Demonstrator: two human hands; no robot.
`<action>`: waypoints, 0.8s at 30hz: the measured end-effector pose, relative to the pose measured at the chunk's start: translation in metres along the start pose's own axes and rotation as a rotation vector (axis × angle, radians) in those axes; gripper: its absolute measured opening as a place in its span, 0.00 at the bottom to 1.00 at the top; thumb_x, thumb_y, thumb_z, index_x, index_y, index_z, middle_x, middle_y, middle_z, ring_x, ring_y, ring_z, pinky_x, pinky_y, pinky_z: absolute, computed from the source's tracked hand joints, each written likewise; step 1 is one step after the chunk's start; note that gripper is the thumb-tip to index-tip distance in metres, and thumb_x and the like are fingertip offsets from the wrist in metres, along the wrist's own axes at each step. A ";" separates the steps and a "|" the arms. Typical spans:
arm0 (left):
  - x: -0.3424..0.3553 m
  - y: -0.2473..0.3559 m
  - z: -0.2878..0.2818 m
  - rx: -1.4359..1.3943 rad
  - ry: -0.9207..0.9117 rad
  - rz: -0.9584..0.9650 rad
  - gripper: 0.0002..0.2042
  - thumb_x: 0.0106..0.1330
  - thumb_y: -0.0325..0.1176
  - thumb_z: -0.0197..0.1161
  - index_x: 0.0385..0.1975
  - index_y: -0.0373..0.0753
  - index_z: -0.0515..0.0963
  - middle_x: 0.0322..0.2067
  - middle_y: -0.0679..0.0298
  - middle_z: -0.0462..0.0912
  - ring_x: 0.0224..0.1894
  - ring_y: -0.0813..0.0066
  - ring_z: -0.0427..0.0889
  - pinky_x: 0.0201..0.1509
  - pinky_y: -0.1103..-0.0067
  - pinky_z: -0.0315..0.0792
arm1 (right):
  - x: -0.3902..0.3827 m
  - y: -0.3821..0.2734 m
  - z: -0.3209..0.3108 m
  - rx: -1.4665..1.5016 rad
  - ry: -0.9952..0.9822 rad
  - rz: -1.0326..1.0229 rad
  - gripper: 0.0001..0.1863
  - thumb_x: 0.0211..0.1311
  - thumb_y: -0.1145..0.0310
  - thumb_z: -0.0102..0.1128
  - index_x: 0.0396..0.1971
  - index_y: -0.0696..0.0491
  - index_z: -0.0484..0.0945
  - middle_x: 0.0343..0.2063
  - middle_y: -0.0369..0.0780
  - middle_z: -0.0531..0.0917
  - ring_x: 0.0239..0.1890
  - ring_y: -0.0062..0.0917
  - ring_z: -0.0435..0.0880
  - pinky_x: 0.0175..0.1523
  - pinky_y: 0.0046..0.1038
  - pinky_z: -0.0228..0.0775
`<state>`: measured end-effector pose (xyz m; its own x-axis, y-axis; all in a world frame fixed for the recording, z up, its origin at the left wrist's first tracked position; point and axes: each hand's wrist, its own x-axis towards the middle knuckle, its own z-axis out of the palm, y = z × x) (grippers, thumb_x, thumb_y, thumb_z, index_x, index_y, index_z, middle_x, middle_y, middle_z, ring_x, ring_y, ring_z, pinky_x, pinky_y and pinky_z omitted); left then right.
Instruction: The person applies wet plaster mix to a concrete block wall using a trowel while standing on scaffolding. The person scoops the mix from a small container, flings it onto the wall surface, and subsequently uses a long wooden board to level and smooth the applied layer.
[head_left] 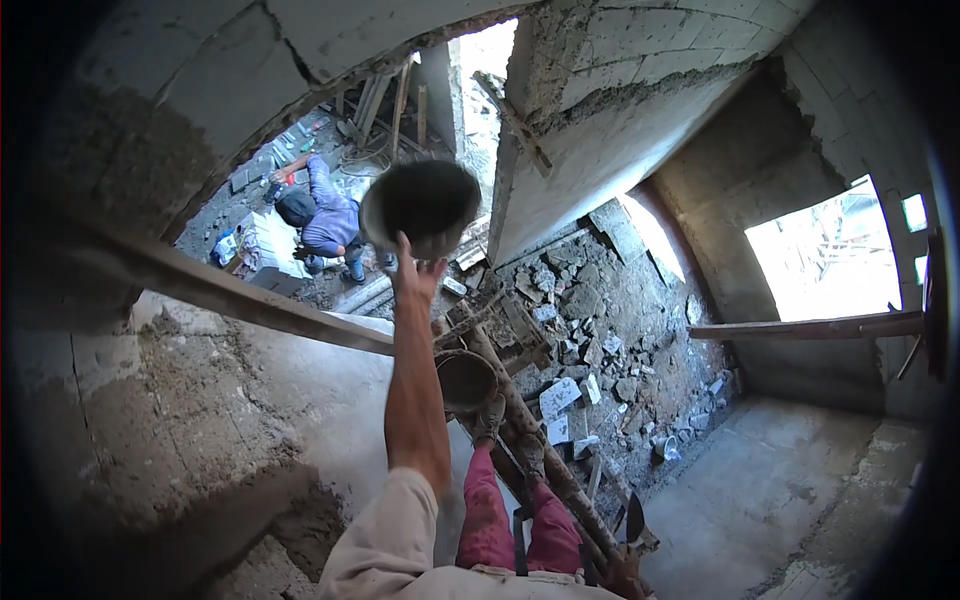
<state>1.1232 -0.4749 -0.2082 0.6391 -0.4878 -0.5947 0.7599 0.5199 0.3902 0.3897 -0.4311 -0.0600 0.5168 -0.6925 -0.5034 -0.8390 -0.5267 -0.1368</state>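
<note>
My left arm stretches far forward, and my left hand [415,280] has its fingers apart. Just beyond them is a dark round bucket [425,240], its mouth turned toward me. One finger overlaps its wall; whether it bears any weight I cannot tell. A second bucket [467,382] stands by my feet on the narrow scaffold. Low on the right, my right hand [625,573] is closed around a trowel [636,520], its dark blade pointing up; the handle is mostly hidden.
Below, a person in a purple shirt [335,215] bends over beside pale sacks. A wooden pole [520,425] runs along my feet. Broken rubble [585,300] covers the ground to the right. A long plank [260,305] crosses on the left, another beam [810,330] on the right.
</note>
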 end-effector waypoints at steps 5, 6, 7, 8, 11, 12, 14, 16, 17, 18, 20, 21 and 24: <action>0.000 -0.019 0.081 0.219 0.257 0.137 0.60 0.51 0.61 0.67 0.66 0.62 0.19 0.71 0.58 0.36 0.68 0.37 0.49 0.56 0.44 0.65 | 0.031 -0.044 0.021 1.059 -0.202 0.733 0.23 0.53 0.65 0.62 0.48 0.60 0.71 0.33 0.41 0.78 0.31 0.23 0.76 0.35 0.27 0.69; 0.002 -0.026 0.045 0.319 0.200 0.144 0.58 0.52 0.62 0.65 0.66 0.62 0.19 0.71 0.58 0.37 0.67 0.38 0.50 0.55 0.46 0.68 | 0.037 -0.045 0.026 1.028 -0.214 0.670 0.24 0.53 0.64 0.63 0.48 0.61 0.71 0.33 0.41 0.78 0.31 0.23 0.77 0.36 0.27 0.70; -0.003 -0.036 -0.005 0.447 0.207 0.168 0.56 0.54 0.62 0.63 0.67 0.63 0.21 0.71 0.59 0.38 0.67 0.38 0.51 0.52 0.49 0.70 | 0.044 -0.046 0.029 0.976 -0.221 0.589 0.26 0.53 0.62 0.63 0.50 0.60 0.70 0.34 0.42 0.78 0.33 0.24 0.77 0.37 0.28 0.71; -0.020 -0.058 -0.027 0.419 0.225 0.077 0.53 0.56 0.62 0.62 0.68 0.64 0.24 0.71 0.59 0.40 0.67 0.40 0.53 0.49 0.52 0.70 | 0.045 -0.048 0.034 0.932 -0.204 0.546 0.28 0.53 0.61 0.64 0.52 0.59 0.69 0.35 0.43 0.79 0.34 0.24 0.78 0.37 0.29 0.72; -0.094 -0.113 -0.102 0.400 0.394 -0.170 0.47 0.57 0.61 0.61 0.68 0.68 0.32 0.69 0.59 0.46 0.63 0.46 0.60 0.46 0.56 0.70 | 0.046 -0.041 0.060 0.837 -0.126 0.444 0.30 0.52 0.60 0.65 0.54 0.58 0.69 0.35 0.43 0.79 0.32 0.24 0.80 0.35 0.29 0.73; -0.114 -0.112 -0.211 0.220 0.342 -0.258 0.47 0.56 0.61 0.62 0.68 0.69 0.34 0.68 0.60 0.47 0.63 0.45 0.60 0.47 0.52 0.69 | 0.053 -0.031 0.058 0.793 -0.145 0.340 0.30 0.52 0.60 0.65 0.54 0.58 0.69 0.34 0.43 0.79 0.30 0.23 0.80 0.34 0.28 0.74; -0.172 -0.149 -0.223 0.458 0.691 -0.318 0.48 0.55 0.60 0.63 0.68 0.70 0.33 0.68 0.58 0.49 0.63 0.45 0.60 0.52 0.48 0.66 | 0.052 -0.040 0.040 0.840 -0.191 0.467 0.30 0.53 0.60 0.65 0.54 0.58 0.68 0.32 0.42 0.79 0.26 0.23 0.80 0.30 0.28 0.73; -0.238 -0.161 -0.254 0.535 0.994 -0.409 0.49 0.54 0.59 0.64 0.68 0.72 0.32 0.68 0.56 0.50 0.63 0.44 0.60 0.56 0.44 0.62 | 0.053 -0.044 0.024 0.866 -0.268 0.576 0.30 0.53 0.61 0.65 0.54 0.58 0.67 0.31 0.42 0.79 0.24 0.23 0.79 0.26 0.28 0.73; -0.261 -0.162 -0.268 0.526 1.041 -0.435 0.48 0.55 0.58 0.64 0.68 0.72 0.32 0.67 0.55 0.51 0.63 0.43 0.61 0.56 0.44 0.63 | 0.053 -0.041 0.022 0.873 -0.299 0.645 0.30 0.53 0.61 0.65 0.55 0.58 0.67 0.30 0.42 0.79 0.23 0.23 0.79 0.25 0.28 0.72; -0.284 -0.163 -0.281 0.513 1.090 -0.459 0.48 0.56 0.58 0.63 0.68 0.71 0.32 0.67 0.55 0.53 0.62 0.42 0.61 0.57 0.44 0.63 | 0.052 -0.038 0.021 0.879 -0.333 0.711 0.30 0.53 0.61 0.65 0.55 0.57 0.67 0.29 0.41 0.79 0.22 0.23 0.79 0.24 0.28 0.72; -0.311 -0.156 -0.293 0.523 1.100 -0.468 0.47 0.57 0.57 0.63 0.68 0.71 0.32 0.67 0.54 0.54 0.62 0.41 0.62 0.56 0.45 0.64 | 0.051 -0.036 0.020 0.898 -0.305 0.727 0.30 0.53 0.62 0.64 0.55 0.57 0.67 0.27 0.40 0.79 0.20 0.23 0.78 0.22 0.27 0.71; -0.317 -0.151 -0.295 0.523 1.105 -0.467 0.47 0.58 0.57 0.62 0.68 0.71 0.32 0.66 0.54 0.55 0.61 0.41 0.63 0.56 0.45 0.65 | 0.053 -0.035 0.019 0.908 -0.291 0.726 0.30 0.54 0.62 0.64 0.55 0.57 0.66 0.26 0.40 0.78 0.19 0.22 0.77 0.21 0.27 0.70; -0.312 -0.131 -0.297 0.580 1.067 -0.398 0.47 0.58 0.58 0.61 0.69 0.69 0.33 0.67 0.54 0.54 0.61 0.44 0.64 0.52 0.48 0.68 | 0.050 -0.022 0.037 0.962 -0.324 0.665 0.29 0.54 0.64 0.64 0.55 0.58 0.66 0.24 0.39 0.77 0.18 0.21 0.76 0.21 0.26 0.69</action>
<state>0.7890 -0.1827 -0.2823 0.1493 0.4043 -0.9024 0.9886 -0.0439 0.1439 0.4275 -0.4360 -0.1138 -0.0145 -0.4607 -0.8874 -0.7789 0.5617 -0.2789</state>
